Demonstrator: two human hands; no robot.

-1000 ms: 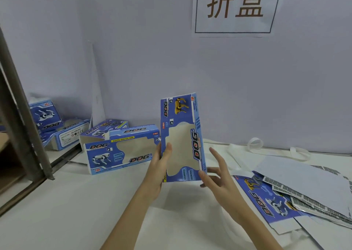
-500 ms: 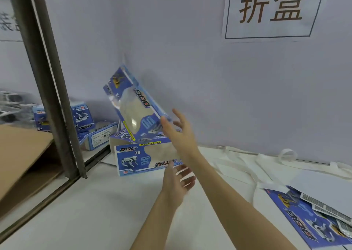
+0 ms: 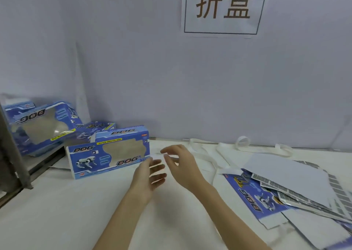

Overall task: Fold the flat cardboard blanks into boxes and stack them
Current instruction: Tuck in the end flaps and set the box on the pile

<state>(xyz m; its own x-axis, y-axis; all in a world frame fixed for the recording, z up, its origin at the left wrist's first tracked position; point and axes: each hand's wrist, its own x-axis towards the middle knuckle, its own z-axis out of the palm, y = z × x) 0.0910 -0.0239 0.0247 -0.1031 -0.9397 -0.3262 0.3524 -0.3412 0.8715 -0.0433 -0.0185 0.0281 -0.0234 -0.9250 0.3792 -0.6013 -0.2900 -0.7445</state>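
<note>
1. Change vs. earlier frames: the folded box that the right hand (image 3: 182,166) carried toward the wall 0.5 s ago is out of the hands. A box now lies tilted at far left (image 3: 41,125), beside the metal post (image 3: 11,150); whether it is the same one cannot be told. Both hands have come back over the counter (image 3: 76,211).
2. Left hand (image 3: 150,175): palm turned inward, fingers spread and relaxed, holding nothing.
3. Right hand: fingers loosely curved, apart, holding nothing; grip slack. The two hands are close together, fingertips near but apart.
4. Front box (image 3: 108,152): blue, "DOG" print w/ clear window, stands on its long side on the counter, just left of the hands. Another box (image 3: 97,128) behind it, near the wall.
5. Flat blanks (image 3: 266,198): loose pile at right on the counter, some print-up, some white side up w/ barcodes.
6. White straps (image 3: 243,141) lie along the wall foot.
7. Paper sign (image 3: 222,8) w/ two characters hangs on the wall.
</note>
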